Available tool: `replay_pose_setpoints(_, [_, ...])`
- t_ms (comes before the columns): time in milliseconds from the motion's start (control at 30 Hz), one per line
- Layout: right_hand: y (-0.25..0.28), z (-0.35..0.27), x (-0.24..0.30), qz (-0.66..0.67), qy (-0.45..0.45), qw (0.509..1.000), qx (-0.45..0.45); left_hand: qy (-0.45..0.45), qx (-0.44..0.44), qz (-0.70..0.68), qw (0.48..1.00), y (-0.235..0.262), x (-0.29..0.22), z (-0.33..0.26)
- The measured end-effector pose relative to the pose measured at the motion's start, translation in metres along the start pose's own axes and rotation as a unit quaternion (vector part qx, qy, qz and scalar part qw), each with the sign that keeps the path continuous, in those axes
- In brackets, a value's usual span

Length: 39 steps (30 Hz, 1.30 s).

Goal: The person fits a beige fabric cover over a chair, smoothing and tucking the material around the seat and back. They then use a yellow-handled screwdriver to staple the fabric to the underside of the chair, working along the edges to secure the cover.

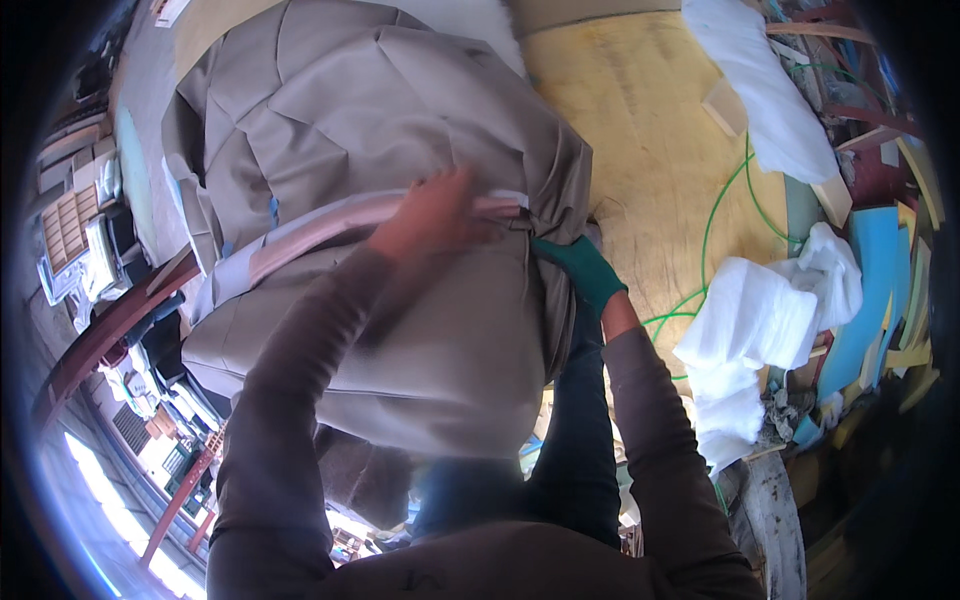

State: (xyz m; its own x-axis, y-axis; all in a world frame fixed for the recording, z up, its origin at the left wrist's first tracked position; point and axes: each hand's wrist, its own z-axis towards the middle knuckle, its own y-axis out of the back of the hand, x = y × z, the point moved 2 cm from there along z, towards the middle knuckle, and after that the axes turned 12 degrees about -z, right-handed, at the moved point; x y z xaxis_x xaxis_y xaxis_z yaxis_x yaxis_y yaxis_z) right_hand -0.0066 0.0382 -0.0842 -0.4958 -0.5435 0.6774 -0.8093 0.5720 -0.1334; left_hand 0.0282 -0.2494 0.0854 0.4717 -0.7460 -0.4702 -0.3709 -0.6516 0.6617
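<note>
Your blurred bare left hand [430, 212] lies over the curved pink strip [310, 243] on the creased taupe leather-like cover [400, 110], your green-gloved right hand [582, 270] touching the cover's gathered edge, both grips unclear.

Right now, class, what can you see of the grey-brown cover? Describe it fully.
The grey-brown cover looks smooth and leather-like. Its far part is loosely creased; its near part is smoother and rounded, with a seam. A pinkish strip edged with white curves between them. The blurred left hand is over the strip, contact unclear. The green-gloved right hand touches bunched folds at the cover's right side.
</note>
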Motion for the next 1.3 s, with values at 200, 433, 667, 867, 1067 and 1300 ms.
replay_pose_setpoints(200, [-0.005,-0.013,0.041,-0.128,0.000,0.988,-0.087,0.088,0.225,-0.053,0.969,-0.014,0.025,0.035])
replay_pose_setpoints(433, [-0.024,-0.022,0.045,-0.411,0.083,0.865,-0.278,-0.039,-0.046,-0.024,0.998,-0.025,0.030,0.011])
replay_pose_setpoints(667, [-0.029,0.021,0.048,-0.427,-0.030,0.842,-0.328,-0.023,-0.094,-0.015,0.995,-0.058,0.041,0.047])
replay_pose_setpoints(867, [-0.031,-0.054,0.097,-0.288,0.049,0.901,-0.322,-0.054,-0.033,-0.051,0.997,0.013,-0.002,-0.016])
replay_pose_setpoints(1067, [-0.008,-0.106,0.069,-0.155,0.013,0.976,-0.153,-0.044,0.146,-0.210,0.966,0.053,-0.013,-0.081])
replay_pose_setpoints(1300, [0.010,-0.087,0.003,0.492,0.024,0.868,0.061,0.095,0.261,-0.093,0.956,0.019,0.040,-0.022])
